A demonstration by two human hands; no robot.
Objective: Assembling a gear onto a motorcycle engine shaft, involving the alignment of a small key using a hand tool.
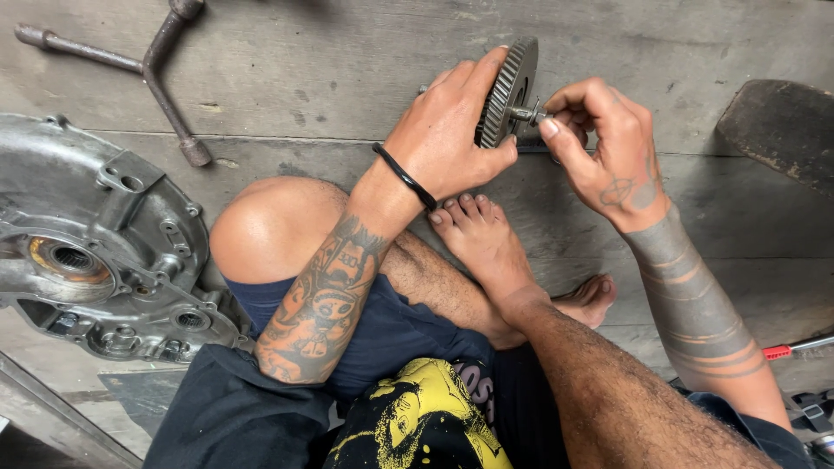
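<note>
- Head view, nearest first: one person sits cross-legged on the wooden floor, two bare feet tucked in front, dark shorts and a yellow-printed shirt at the bottom edge.
- One red-handled tool lies at the right edge, only partly in view.
- One grey metal engine cover rests on the floor to the left, untouched and well apart from the hands.
- One left hand, a black band on its wrist, is curled around the toothed gear, gripping it by the rim and holding it on edge just above the floor.
- One right hand pinches the small shaft fitting at the gear's centre between thumb and fingertips.
- As I judge it, work on the gear's hub is mid-way: the fitting sits there, whether going on or coming off I cannot tell.
- Farthest, one three-armed wrench lies unused.
</note>
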